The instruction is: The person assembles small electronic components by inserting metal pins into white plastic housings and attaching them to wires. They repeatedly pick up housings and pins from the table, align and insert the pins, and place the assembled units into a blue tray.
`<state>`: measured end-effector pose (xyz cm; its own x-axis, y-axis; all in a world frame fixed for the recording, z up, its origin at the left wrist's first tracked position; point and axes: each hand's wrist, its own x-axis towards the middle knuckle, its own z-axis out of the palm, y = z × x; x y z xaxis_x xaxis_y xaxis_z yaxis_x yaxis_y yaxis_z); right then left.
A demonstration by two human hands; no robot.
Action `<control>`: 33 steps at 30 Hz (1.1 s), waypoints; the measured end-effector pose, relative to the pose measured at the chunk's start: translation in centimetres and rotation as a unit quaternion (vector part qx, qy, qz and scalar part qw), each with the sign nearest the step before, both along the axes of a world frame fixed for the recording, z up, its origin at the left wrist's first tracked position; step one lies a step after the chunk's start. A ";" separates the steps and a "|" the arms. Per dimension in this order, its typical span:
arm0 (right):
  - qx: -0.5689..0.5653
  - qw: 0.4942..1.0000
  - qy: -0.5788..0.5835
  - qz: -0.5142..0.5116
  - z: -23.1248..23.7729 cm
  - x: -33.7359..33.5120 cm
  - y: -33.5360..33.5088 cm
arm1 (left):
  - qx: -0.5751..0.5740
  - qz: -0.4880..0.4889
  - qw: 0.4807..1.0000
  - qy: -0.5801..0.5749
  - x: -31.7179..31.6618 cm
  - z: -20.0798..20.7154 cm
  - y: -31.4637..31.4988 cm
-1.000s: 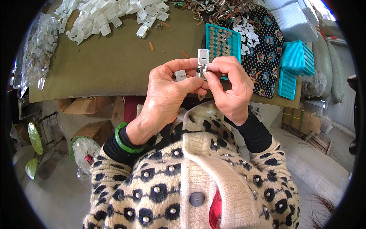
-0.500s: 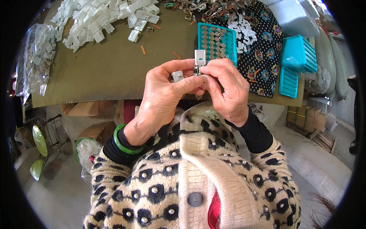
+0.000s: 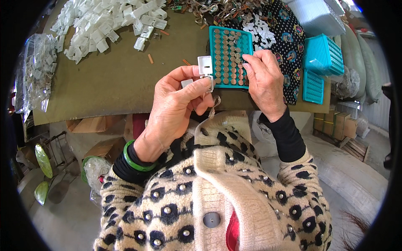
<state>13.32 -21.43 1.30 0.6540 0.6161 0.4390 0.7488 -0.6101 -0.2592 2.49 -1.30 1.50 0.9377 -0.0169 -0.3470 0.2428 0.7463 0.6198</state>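
Surroundings of the workbench. Upper right: a dark dotted cloth (image 3: 294, 54) with multicoloured motifs lies over the tabletop; beside it stand a stack of turquoise trays (image 3: 320, 54) and, behind, a taller stack of pale trays (image 3: 316, 19). Far right: pale, bulging sacks (image 3: 369, 75). Lower right: strapped cardboard boxes (image 3: 332, 123) near wooden slats (image 3: 356, 148). Lower left: a brown carton (image 3: 105, 148) next to a green-rimmed bin (image 3: 85, 164) containing clear plastic, and two green ovals (image 3: 43, 161) (their nature cannot be determined).
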 end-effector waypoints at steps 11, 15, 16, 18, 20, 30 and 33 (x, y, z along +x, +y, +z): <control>0.137 0.970 0.200 0.021 3.4 -1.6 1.7 | -0.081 -0.015 0.995 -0.062 -0.2 -0.6 0.7; 0.196 0.966 0.148 0.082 4.1 -3.4 3.7 | -0.106 0.000 0.993 -0.054 -0.4 -1.1 0.8; 0.203 0.967 0.113 0.104 4.0 -3.5 4.3 | -0.112 0.006 0.992 -0.054 -0.5 -1.2 0.8; 0.211 0.967 0.070 0.127 3.8 -3.6 5.3 | -0.126 0.012 0.990 -0.056 -0.6 -1.4 0.9; 0.199 0.971 0.049 0.123 3.6 -3.8 5.7 | -0.135 0.010 0.989 -0.051 -0.8 -1.4 1.1; 0.135 0.977 -0.008 0.163 3.0 -3.5 6.1 | -0.159 0.031 0.985 -0.062 -1.2 -1.6 1.2; 0.111 0.978 0.000 0.174 3.4 -3.3 5.8 | -0.150 0.032 0.986 -0.060 -1.3 -1.5 1.1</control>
<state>9.98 -15.66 4.72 0.4212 0.6915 0.5869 0.9012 -0.2462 -0.3566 1.23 -0.16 -0.04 0.9740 -0.0419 -0.2224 0.1283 0.9119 0.3898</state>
